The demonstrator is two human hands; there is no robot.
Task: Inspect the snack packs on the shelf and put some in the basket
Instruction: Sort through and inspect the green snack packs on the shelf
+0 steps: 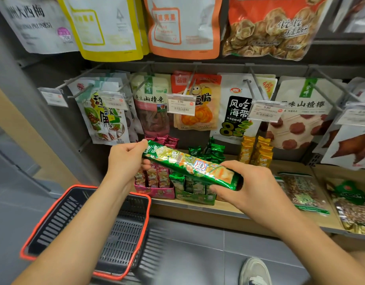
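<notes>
Head view: inspection step under way, loading judged not yet begun. Long green snack pack (pixel 190 165) at centre frame, held tilted above the shelf (pixel 198 212) and its boxed packs (pixel 157 182), higher end toward the left, lower end toward the right. No pack visible in the basket (pixel 124 239) at lower left, part of its floor hidden behind the forearm. Left grip (pixel 126 159) pinching the pack's higher end, thumb on top, fingers curled beneath. Right grip (pixel 245 182) wrapped round the lower end, fingertips under, back of hand up. Both forearms extended forward, converging on the pack.
</notes>
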